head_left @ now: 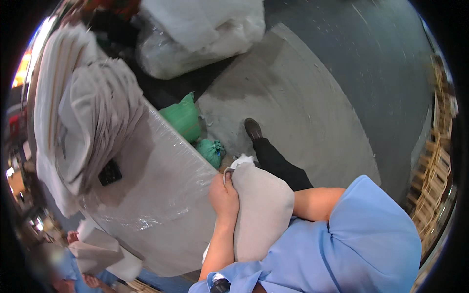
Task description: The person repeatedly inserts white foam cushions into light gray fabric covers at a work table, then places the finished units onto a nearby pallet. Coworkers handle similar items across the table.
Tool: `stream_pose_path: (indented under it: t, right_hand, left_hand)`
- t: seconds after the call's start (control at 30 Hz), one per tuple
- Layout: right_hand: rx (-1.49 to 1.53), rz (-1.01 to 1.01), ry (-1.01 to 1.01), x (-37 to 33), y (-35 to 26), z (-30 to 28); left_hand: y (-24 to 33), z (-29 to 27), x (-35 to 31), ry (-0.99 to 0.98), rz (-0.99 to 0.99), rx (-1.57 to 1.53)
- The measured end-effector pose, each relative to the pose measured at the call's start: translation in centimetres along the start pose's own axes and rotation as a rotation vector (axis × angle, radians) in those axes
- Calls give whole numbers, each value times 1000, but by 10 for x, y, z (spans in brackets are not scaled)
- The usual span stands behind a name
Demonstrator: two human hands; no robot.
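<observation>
Against my front I hold a pale grey fabric cushion cover (264,200), bulging, with white fluffy material (243,160) showing at its far end. My left hand (224,195) is closed on the far left edge of the cover, thumb along the cloth. From the right my bare forearm passes behind the cover; the cloth hides my right hand and its fingers, so whether it grips anything cannot be seen.
A plastic-wrapped table (166,195) is at left, bearing a stack of grey covers (97,107) and a black object (110,173). Beyond are green sacks (184,119) and a bagged white bundle (205,34). Wooden frames (432,180) line the right. Another person (80,273) handles fabric at lower left.
</observation>
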State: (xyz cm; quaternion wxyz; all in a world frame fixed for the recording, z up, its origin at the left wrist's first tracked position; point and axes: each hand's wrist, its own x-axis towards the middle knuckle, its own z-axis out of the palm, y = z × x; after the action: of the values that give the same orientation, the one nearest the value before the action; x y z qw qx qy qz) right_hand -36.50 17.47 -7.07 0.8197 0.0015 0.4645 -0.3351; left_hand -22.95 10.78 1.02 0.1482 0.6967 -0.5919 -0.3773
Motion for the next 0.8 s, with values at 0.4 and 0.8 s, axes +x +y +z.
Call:
stream_pose_path:
  t: [0.4, 0.8]
  right_hand:
    - [-99, -514, 538, -3, -8, 44]
    - [-97, -482, 507, -4, -16, 49]
  left_hand:
    - [-25, -11, 0, -122, 17, -151]
    - [-43, -18, 21, -241, -7, -105]
